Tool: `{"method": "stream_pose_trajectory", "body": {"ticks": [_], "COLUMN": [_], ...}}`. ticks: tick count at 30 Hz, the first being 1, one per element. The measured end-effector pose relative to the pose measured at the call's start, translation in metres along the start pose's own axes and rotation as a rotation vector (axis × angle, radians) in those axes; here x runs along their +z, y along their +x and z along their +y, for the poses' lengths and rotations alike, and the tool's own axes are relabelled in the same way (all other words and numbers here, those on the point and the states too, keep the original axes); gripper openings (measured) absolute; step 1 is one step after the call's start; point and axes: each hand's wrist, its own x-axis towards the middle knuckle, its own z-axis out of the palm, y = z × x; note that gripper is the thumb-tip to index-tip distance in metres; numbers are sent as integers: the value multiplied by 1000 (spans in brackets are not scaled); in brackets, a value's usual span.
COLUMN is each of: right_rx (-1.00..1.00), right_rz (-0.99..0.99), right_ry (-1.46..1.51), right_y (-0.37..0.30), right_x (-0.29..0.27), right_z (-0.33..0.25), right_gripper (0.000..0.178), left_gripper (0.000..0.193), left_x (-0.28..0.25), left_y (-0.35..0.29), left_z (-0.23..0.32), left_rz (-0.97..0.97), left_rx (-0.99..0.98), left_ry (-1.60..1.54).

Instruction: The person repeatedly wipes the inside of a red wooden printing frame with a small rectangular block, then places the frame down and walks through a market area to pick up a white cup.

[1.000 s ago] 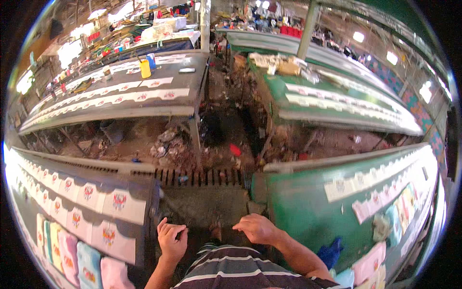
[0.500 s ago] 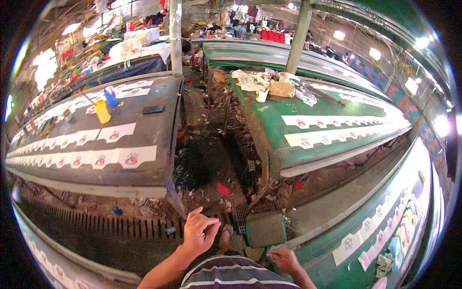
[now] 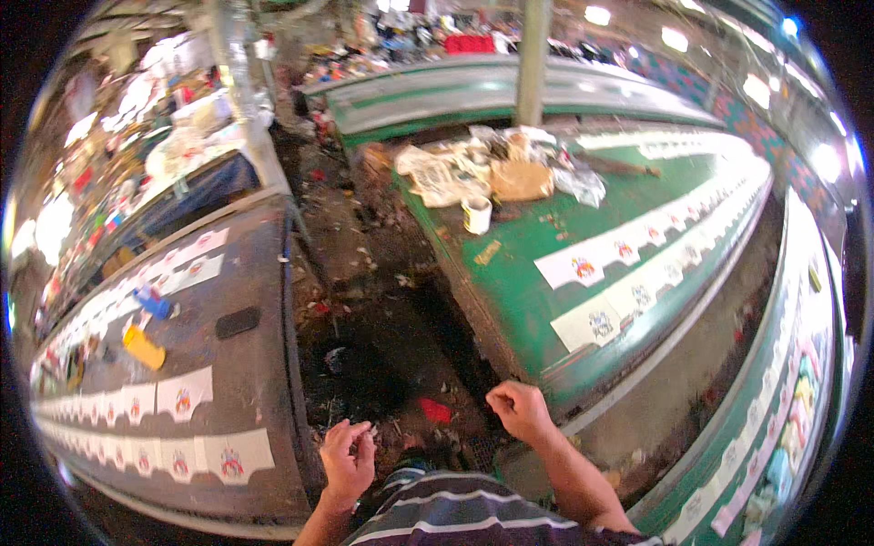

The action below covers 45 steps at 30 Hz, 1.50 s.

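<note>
Low in the view, my left hand (image 3: 348, 462) hovers over the littered floor by the corner of the dark table, its fingers loosely curled and nothing visible in them. My right hand (image 3: 522, 411) is closed in a loose fist in front of the near end of the green table (image 3: 496, 273); nothing shows in it. Rows of white printed fabric pieces (image 3: 246, 458) lie on the dark table (image 3: 259, 364). More printed pieces (image 3: 575, 266) lie in rows along the green table. Neither hand touches a table.
A dark aisle (image 3: 364, 300) strewn with scraps, including a red piece (image 3: 435, 409), runs between the tables. A white cup (image 3: 476, 216), brown paper (image 3: 522, 180) and a post (image 3: 530, 82) are on the right. The left table carries a yellow container (image 3: 144, 348) and a dark flat object (image 3: 238, 323).
The view has moved forward into the aisle and tilted. My right hand has risen and come forward beside the green table; my left hand sits slightly lower in view.
</note>
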Motion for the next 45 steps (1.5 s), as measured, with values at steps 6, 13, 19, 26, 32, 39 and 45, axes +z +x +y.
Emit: {"method": "stream_pose_trajectory", "body": {"ticks": [6,13,19,26,32,39,45], "right_rx": [268,527,685,678,407,454,475], "right_rz": [115,557,628,652,545,174,-212], "right_ry": [291,389,447,559,395,716,765], "right_y": [147,357,445,462,478,606,725], "right_x": [45,69,74,90,116,162,216], "right_z": [61,123,184,207,168,123,123], "right_gripper": [23,49,42,28,22,17,22], "left_gripper": [24,20,19,23,22,20,16], "left_x": [29,49,59,90,141,189,203], "left_y": [91,234,331,410,514,657,711], "left_z": [-100,-192,-251,-297,-320,-323,-372], "left_rz": [8,145,32,-34,-164,-213,-147], "left_rx": [-139,-452,-459,-497,-417,-39,-56], "left_ry": [-55,-358,-293,-258,-201,-46,-26]}}
